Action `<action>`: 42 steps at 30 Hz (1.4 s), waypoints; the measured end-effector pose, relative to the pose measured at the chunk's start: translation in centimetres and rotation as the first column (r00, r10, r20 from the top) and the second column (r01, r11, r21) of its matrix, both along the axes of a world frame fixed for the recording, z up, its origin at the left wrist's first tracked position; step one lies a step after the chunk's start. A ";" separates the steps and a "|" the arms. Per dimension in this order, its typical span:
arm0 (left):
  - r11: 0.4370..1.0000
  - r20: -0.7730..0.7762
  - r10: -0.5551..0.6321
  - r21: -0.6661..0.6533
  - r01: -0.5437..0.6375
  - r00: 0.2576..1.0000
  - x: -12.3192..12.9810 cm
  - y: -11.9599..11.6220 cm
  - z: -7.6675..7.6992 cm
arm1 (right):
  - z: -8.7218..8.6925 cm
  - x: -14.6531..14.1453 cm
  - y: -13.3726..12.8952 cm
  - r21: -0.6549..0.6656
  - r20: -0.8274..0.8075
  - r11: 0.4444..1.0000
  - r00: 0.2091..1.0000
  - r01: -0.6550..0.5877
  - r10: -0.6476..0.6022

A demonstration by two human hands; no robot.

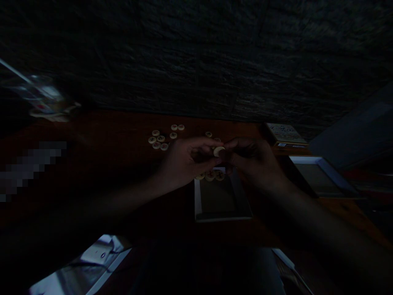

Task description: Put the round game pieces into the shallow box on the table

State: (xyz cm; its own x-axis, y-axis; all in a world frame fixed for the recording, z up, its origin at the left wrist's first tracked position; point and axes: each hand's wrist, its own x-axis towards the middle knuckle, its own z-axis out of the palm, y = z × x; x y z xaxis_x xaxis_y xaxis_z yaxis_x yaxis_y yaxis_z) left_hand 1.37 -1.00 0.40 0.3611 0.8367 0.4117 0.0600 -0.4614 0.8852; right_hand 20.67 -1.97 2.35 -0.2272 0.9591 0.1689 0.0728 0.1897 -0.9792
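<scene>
In the dim head view, my left hand [187, 159] and my right hand [256, 162] meet near the middle, their fingertips closed on one pale round game piece [219, 152] between them. Below them lies an open shallow box [217, 198] with pale side walls. Three round pieces [210, 175] with characters rest in a row at its far end, partly under my hands. Several more round pieces [161, 139] lie on the dark wooden table [123, 127] beyond my left hand. One piece [208, 134] sits just beyond my fingertips.
A closed box [285, 134] and an open box lid or tray [319, 178] lie to the right. At the far left stands a clear cup [49, 98] with a straw. A dark stone wall [196, 61] borders the table's far edge.
</scene>
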 end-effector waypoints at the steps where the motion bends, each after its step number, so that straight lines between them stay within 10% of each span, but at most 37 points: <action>1: 1.000 -0.001 0.005 0.005 -0.005 1.000 0.0 0.0 0.0 | 0.0 0.0 0.0 -0.002 -0.004 1.000 1.000 -0.003 0.003; 42: 0.999 0.035 -0.008 0.050 0.007 0.999 0.0 0.0 -0.4 | -0.7 0.1 -0.1 0.073 -0.001 0.997 1.000 -0.003 0.003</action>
